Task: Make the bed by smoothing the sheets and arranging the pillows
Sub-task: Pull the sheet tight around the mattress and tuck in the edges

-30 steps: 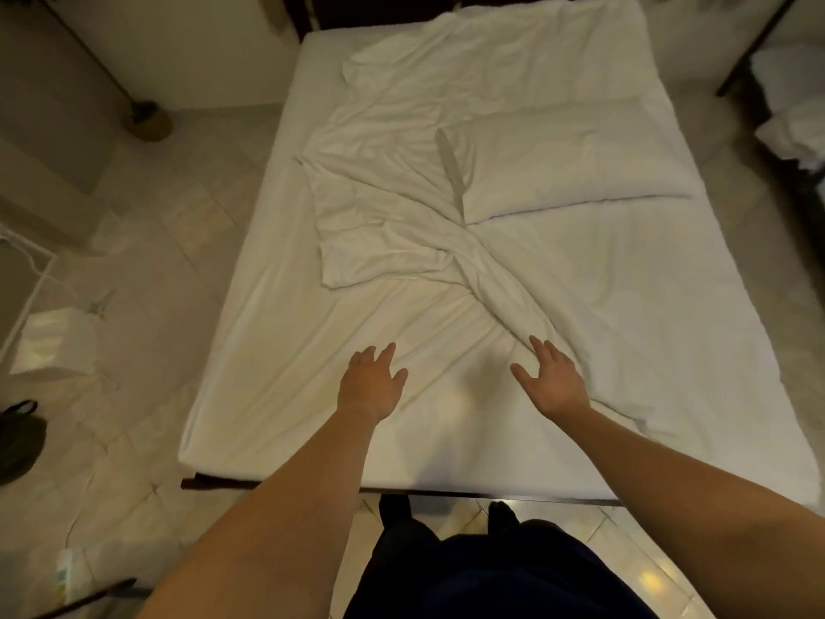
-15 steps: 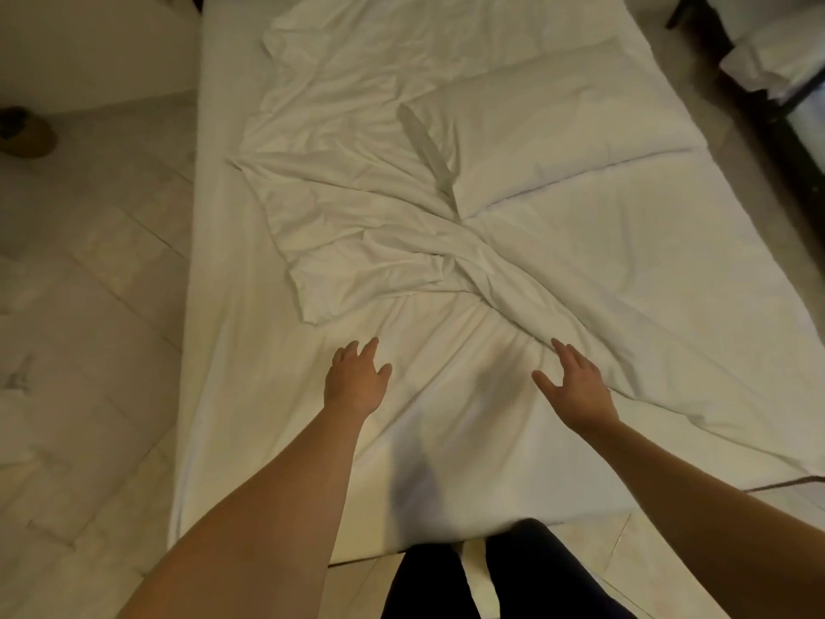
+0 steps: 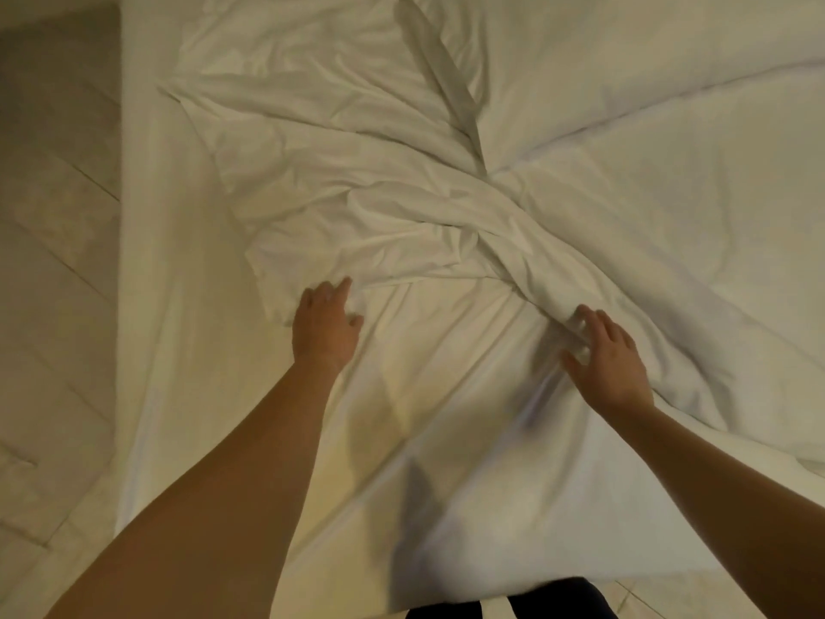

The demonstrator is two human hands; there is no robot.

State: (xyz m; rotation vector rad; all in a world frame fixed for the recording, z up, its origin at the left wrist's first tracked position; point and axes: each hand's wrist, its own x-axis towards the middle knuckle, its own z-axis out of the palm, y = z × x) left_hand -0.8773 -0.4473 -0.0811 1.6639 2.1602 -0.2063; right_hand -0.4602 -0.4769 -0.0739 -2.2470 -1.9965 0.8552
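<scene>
A crumpled white top sheet lies bunched and twisted across the middle of the bed, over the fitted sheet. A white pillow lies at the upper right, cut off by the frame. My left hand reaches the lower left corner of the crumpled sheet, fingers extended and touching its edge. My right hand lies with spread fingers at the twisted fold of the sheet, fingertips touching the fabric. Neither hand plainly grips the cloth.
Pale tiled floor runs along the bed's left side. The bed's foot edge is at the bottom, with my dark trousers against it. More tile shows at the bottom right corner.
I have leaned in over the bed, so the view is closer. Both hands moved forward from the fitted sheet to the edge of the crumpled top sheet.
</scene>
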